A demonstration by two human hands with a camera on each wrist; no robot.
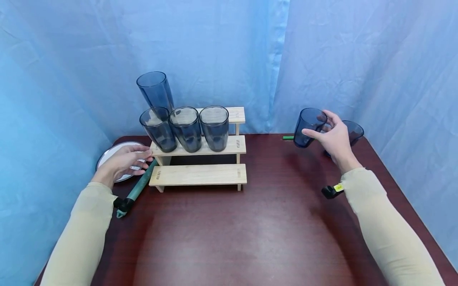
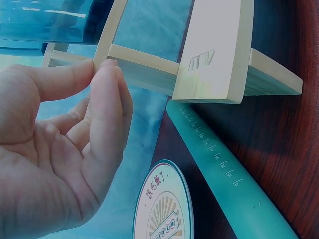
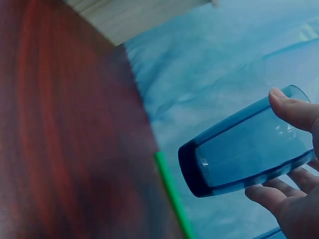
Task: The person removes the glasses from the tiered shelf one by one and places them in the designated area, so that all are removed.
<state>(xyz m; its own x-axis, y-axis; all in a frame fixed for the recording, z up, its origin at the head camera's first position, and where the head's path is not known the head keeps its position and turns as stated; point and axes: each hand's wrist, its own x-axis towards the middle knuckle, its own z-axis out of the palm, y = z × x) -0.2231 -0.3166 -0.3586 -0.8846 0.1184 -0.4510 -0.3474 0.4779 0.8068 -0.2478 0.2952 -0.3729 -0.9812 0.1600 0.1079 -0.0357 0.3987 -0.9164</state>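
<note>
My right hand [image 1: 334, 137] grips a dark blue glass tumbler [image 3: 249, 144] between thumb and fingers. In the head view the tumbler looks raised above the table, a little tilted. Behind this hand another tumbler [image 1: 354, 131] is partly hidden. At the left, my left hand [image 1: 125, 161] pinches the left end of the middle tier of a stepped wooden rack [image 1: 196, 174] with thumb and forefinger, as the left wrist view shows. Three tumblers [image 1: 214, 129] stand in a row on that middle tier. One more tumbler [image 1: 154, 89] stands at the left of the top tier.
Beneath the left hand lies a teal tube with printed scale marks [image 2: 219, 164]. A round white plate with a printed design [image 2: 167, 204] is beside it. A thin green stick [image 1: 288, 138] lies at the table's back edge. Blue curtains [image 1: 222, 51] surround the dark red-brown table [image 1: 232, 230].
</note>
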